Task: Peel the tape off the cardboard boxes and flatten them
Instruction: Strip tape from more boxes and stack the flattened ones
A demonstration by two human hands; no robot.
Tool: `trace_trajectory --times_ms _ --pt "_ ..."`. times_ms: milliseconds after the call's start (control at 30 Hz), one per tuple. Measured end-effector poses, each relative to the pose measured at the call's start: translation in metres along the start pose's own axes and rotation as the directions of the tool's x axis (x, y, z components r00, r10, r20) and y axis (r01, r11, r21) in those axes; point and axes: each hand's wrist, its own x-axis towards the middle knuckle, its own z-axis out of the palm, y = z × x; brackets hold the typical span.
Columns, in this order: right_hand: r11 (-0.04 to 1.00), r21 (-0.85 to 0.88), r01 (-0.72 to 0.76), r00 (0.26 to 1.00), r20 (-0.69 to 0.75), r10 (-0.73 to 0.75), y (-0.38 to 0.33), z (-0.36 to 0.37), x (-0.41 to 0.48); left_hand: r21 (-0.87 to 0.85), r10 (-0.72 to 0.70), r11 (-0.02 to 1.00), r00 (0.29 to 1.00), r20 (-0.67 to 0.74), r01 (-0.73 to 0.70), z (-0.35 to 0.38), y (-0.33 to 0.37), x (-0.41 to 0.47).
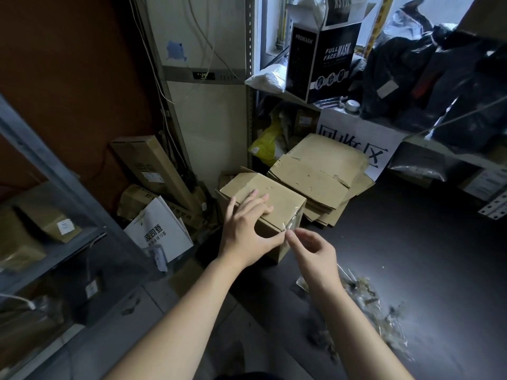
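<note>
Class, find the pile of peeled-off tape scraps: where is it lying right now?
In the head view, the tape scraps lie on the dark floor at lower right, just right of the right hand and its forearm.

Box (277,201) under left fingers (258,204): matt brown corrugated cardboard. Tape (295,219) by right fingers (291,239): clear glossy plastic film. Floor (411,242) beyond: dark, smooth, faint sheen.
</note>
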Motion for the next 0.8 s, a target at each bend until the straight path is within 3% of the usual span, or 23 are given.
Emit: trace_trajectory --times_ms 67,133,333,633,700,800 --pt "1.0 -0.014 -0.017 0.995 0.097 0.018 -0.002 -0.002 -0.002 -0.024 0.008 1.0 1.0 0.019 -0.008 -0.002 -0.002 0.001" --pt "1.0 -0.013 0.012 0.994 0.107 -0.01 -0.003 -0.002 -0.002 -0.032 0.023 0.999 0.998 0.051 -0.022 -0.006 -0.006 0.001" --pt "0.99 0.129 0.065 0.974 -0.226 -0.034 -0.011 -0.019 0.007 -0.003 0.055 0.998 0.996 0.072 -0.055 -0.015 -0.013 0.002" --pt "0.947 0.282 0.155 0.968 -0.235 -0.089 -0.02 -0.011 0.008 0.068 0.043 0.996 0.986 0.162 -0.054 -0.014 -0.001 0.008" --pt "0.958 0.252 0.137 0.978 -0.186 -0.091 -0.017 -0.008 0.007 0.072 0.04 0.996 0.986 0.16 -0.052 -0.013 -0.001 0.007" --pt "0.993 0.032 0.112 0.99 -0.089 -0.108 -0.011 0.003 0.005 0.051 0.044 0.997 0.984 0.171 -0.054 -0.014 -0.002 0.01"
